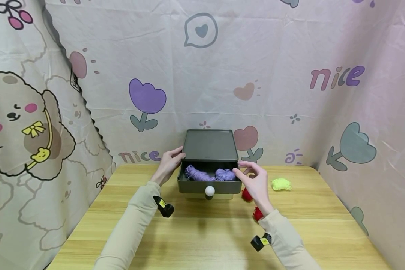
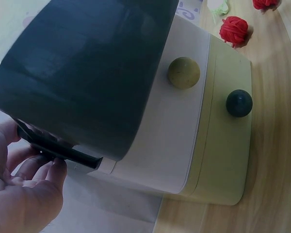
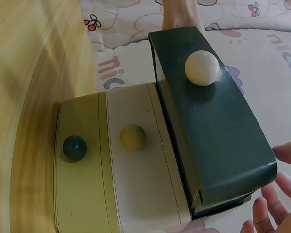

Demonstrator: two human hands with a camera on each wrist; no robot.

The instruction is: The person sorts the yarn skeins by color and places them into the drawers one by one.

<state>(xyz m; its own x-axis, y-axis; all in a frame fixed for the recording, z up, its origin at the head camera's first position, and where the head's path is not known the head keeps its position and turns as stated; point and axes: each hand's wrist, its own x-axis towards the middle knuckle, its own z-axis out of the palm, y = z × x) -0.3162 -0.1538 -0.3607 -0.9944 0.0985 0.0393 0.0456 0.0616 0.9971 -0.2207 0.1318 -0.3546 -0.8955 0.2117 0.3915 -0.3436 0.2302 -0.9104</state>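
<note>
A small three-drawer storage box [image 1: 210,144] stands on the table, its dark green top drawer [image 1: 193,186] pulled out. Two bundles of purple yarn [image 1: 225,174] lie inside the drawer, visible in the head view. My left hand [image 1: 168,164] grips the box's dark upper left side, thumb at its top edge and fingers against the side in the left wrist view. At the drawer's right front corner, my right hand [image 1: 256,182] holds the wall, thumb on the upper edge and fingers beside it. The white knob [image 3: 202,68] is untouched by either hand.
Beneath are a white drawer [image 3: 140,179] and a yellow-green drawer [image 3: 80,194], both closed. Red yarn balls [image 2: 234,30] lie on the table [image 1: 206,240] right of the box. Farther right is a yellow yarn bundle [image 1: 281,184]. A printed cloth [image 1: 202,82] hangs behind.
</note>
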